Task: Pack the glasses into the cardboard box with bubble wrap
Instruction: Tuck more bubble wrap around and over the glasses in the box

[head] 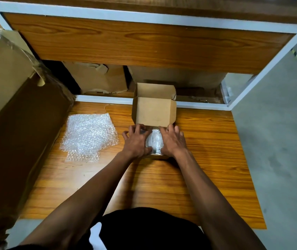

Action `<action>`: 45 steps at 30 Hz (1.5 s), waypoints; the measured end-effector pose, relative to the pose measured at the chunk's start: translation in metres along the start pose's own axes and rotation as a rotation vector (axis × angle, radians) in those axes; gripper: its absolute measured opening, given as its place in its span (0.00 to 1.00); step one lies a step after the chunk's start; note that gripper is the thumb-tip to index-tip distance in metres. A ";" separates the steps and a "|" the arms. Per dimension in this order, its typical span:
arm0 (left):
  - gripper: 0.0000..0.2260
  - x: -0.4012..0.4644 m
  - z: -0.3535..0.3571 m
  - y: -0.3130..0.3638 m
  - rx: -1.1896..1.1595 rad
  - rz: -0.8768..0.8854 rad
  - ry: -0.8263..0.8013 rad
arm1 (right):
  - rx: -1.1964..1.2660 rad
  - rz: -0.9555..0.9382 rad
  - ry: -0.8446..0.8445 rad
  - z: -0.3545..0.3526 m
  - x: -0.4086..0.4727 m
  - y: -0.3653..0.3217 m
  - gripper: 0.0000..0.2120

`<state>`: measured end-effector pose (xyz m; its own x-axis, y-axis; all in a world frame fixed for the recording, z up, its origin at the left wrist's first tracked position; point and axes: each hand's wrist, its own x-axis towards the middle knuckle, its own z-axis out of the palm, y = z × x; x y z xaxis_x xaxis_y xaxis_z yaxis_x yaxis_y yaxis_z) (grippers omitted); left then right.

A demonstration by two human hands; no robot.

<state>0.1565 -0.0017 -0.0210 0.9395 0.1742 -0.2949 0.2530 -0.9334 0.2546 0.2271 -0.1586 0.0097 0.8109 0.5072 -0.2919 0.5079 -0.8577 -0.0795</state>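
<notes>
Here, a wood-grain tabletop (207, 141), glossy, with a tall taped carton (9, 78) along its left edge and crumpled cartons (97, 78) under the shelf behind. Loose bubble wrap sheets (88, 136), clear and dimpled, lie flat left of centre. A small cardboard box (154, 110), flaps raised, stands at the far edge. Just before it, touching its near flap, a bubble-wrapped glass (155, 141) lies on its side; left hand (136, 141) and right hand (173, 140) cup it from either side, fingers curled.
</notes>
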 end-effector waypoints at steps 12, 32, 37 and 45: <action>0.26 -0.001 -0.005 -0.007 -0.035 -0.015 0.163 | -0.028 -0.047 -0.005 -0.005 0.003 0.005 0.38; 0.21 -0.020 0.007 -0.042 -0.056 -0.091 0.254 | 0.022 -0.022 -0.055 0.001 0.002 0.007 0.47; 0.28 -0.018 0.002 -0.039 -0.050 -0.112 0.054 | 0.068 0.006 -0.079 0.002 0.001 0.008 0.48; 0.39 -0.013 -0.013 -0.043 -0.118 -0.100 -0.150 | 0.078 0.015 -0.029 0.000 -0.005 0.017 0.44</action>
<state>0.1364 0.0398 -0.0165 0.8658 0.2069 -0.4555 0.3764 -0.8693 0.3205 0.2317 -0.1752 0.0093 0.8089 0.4924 -0.3214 0.4704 -0.8698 -0.1488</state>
